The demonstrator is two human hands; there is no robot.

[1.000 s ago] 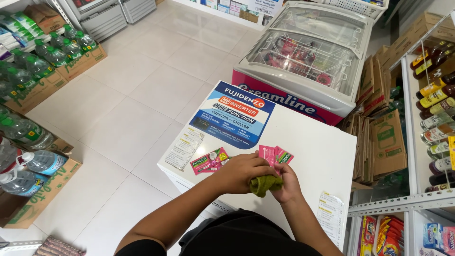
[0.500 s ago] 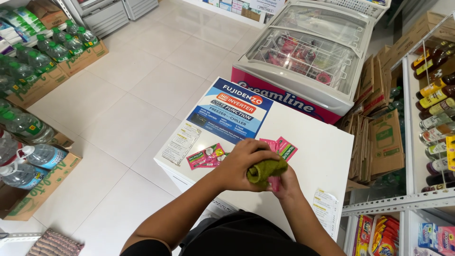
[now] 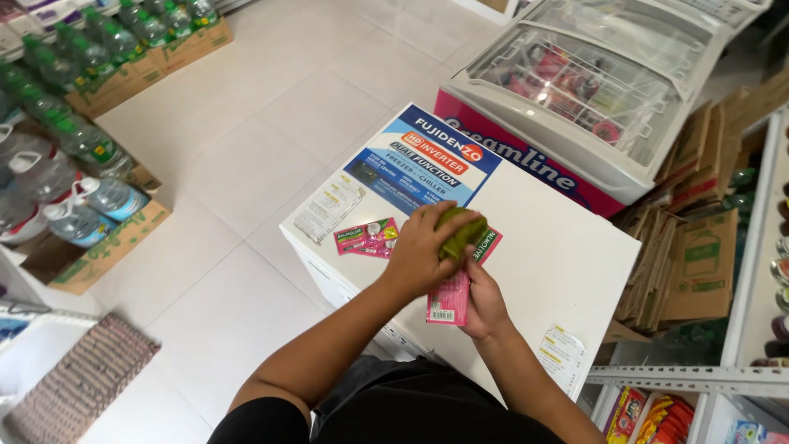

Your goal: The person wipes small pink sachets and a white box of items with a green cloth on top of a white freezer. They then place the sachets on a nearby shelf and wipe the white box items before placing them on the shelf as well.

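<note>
Head view, looking down on a shop floor of pale tiles [image 3: 246,148]. Largest in sight: glass-topped chest freezer [image 3: 600,90] with a pink front, upper right. Just before it, white chest freezer [image 3: 559,247] with a blue poster [image 3: 415,164] stuck on its lid. Flattened cardboard boxes [image 3: 690,238] stacked upright between freezers and metal shelving [image 3: 740,362] at right. Cartons of green bottles [image 3: 107,57] along the upper left wall, water jugs [image 3: 74,210] in a box lower left, woven mat [image 3: 78,386] at the bottom left corner.

Over the white lid, both hands together. Left hand [image 3: 423,251] curled over a green bundle [image 3: 460,233], gripping it from above; possibly a rolled cloth or folded wrapper, too covered to tell. Right hand [image 3: 485,304] beneath and behind, closed on a pink sachet strip [image 3: 450,300] hanging down from the bundle, barcode end lowest. Another pair of pink sachets [image 3: 367,238] flat on the lid, just left of the left hand, clear of it. White paper label [image 3: 560,353] near the lid's right edge.
</note>
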